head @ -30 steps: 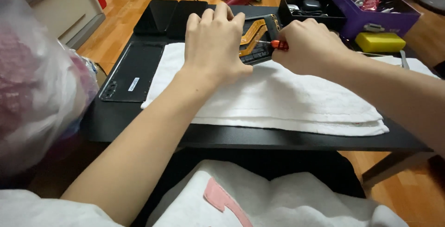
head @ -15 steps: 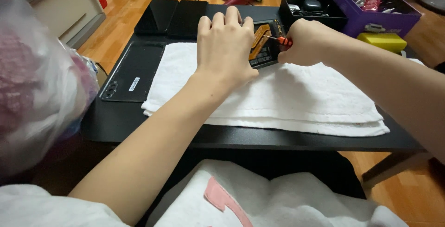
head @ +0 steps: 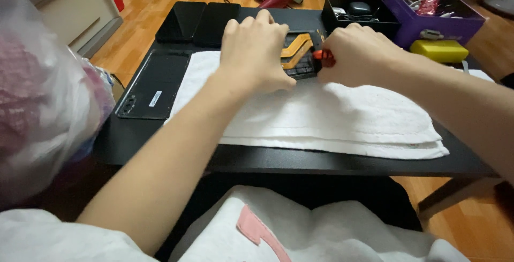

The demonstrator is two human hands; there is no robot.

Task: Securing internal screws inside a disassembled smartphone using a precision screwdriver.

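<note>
An opened phone [head: 300, 53] with its back off, showing orange ribbon cable and dark parts, lies on a folded white towel [head: 321, 117] on a low black table [head: 134, 139]. My left hand [head: 254, 53] presses flat on the phone's left part, fingers spread over it. My right hand [head: 356, 56] is closed around a small red-handled tool [head: 323, 57], whose tip is at the phone's right edge. Most of the phone is hidden under my hands.
A black phone back cover [head: 152, 82] lies left of the towel, with two dark phones [head: 201, 21] behind it. A black tray [head: 361, 16], a purple box [head: 439, 18] and a yellow case [head: 439, 50] stand at the back right. A plastic bag [head: 37, 96] bulges at left.
Both hands shifted slightly on the phone; my right hand with the red tool moved a little away and back along the phone's right edge. The left hand stays pressed down.
</note>
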